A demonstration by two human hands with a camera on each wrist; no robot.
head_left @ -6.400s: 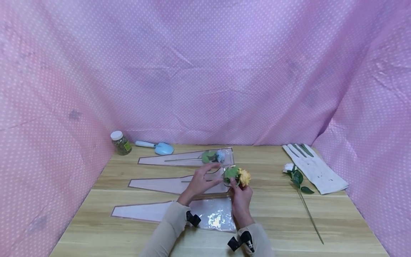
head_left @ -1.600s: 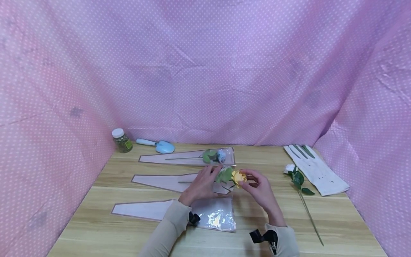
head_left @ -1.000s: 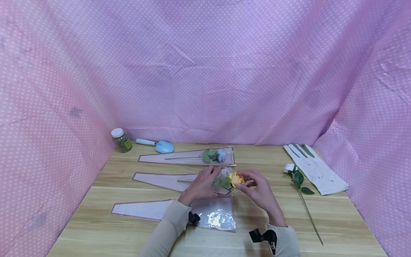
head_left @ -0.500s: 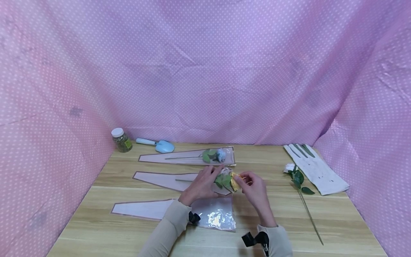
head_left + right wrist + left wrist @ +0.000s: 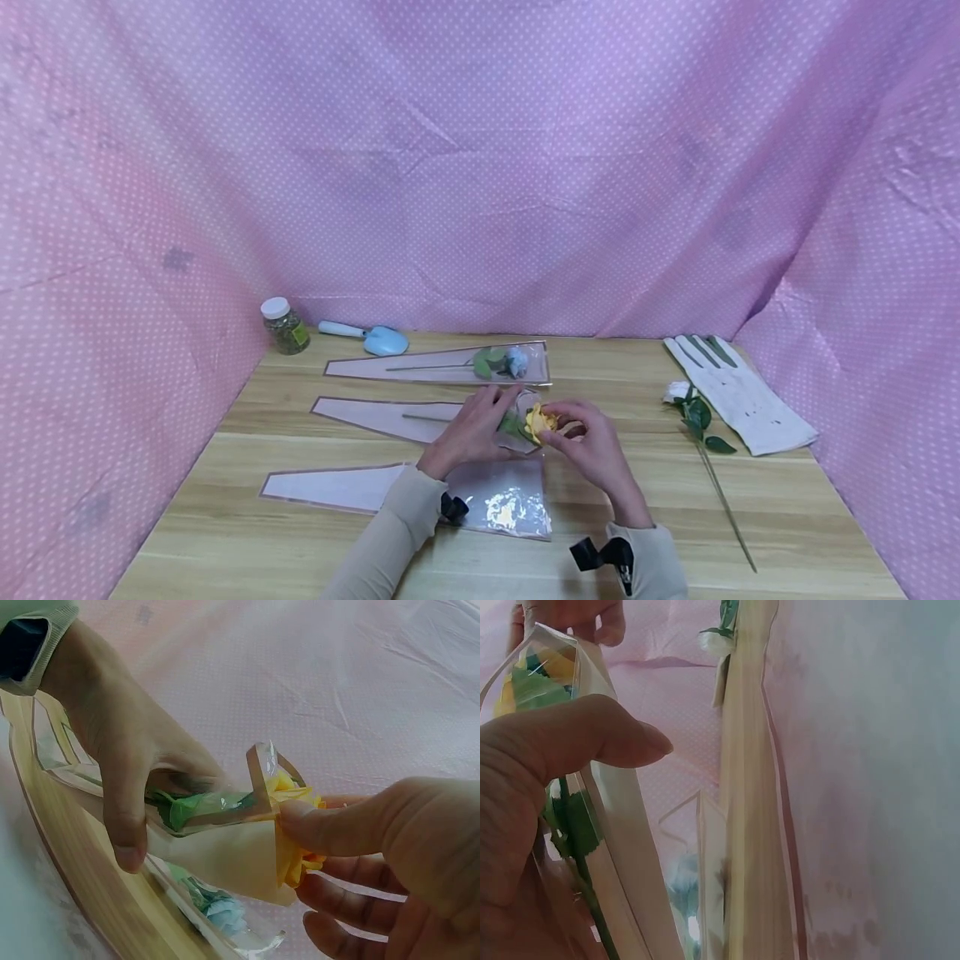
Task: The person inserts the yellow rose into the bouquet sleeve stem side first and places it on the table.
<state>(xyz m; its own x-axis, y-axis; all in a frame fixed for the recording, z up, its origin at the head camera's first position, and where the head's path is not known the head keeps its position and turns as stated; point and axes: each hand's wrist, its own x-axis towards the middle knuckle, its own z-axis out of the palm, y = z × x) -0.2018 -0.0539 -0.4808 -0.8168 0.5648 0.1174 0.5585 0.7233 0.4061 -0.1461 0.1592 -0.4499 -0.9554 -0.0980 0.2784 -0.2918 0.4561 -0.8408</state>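
Observation:
The middle flower sleeve (image 5: 352, 408), clear in front with a pale backing, is gripped near its wide mouth by my left hand (image 5: 471, 429). In the right wrist view, the thumb lies on one side of the sleeve (image 5: 232, 855). A yellow rose (image 5: 537, 423) has its stem and green leaves inside this sleeve, its bloom at the mouth. My right hand (image 5: 591, 442) pinches the bloom between thumb and fingers. The left wrist view shows the rose's leaves (image 5: 581, 825) behind the clear film, partly covered by the left thumb.
Behind lies a sleeve (image 5: 360, 367) holding a blue rose (image 5: 517, 362); in front, a flat sleeve (image 5: 330, 489). A white rose (image 5: 697, 414) and a white glove (image 5: 738, 396) lie right. A jar (image 5: 286, 327) and blue trowel (image 5: 385, 341) stand back left.
The yellow rose has slid left, deeper into the sleeve. My right hand has gone from the sleeve's mouth edge to the bloom and followed it left. The left hand has stayed put lately.

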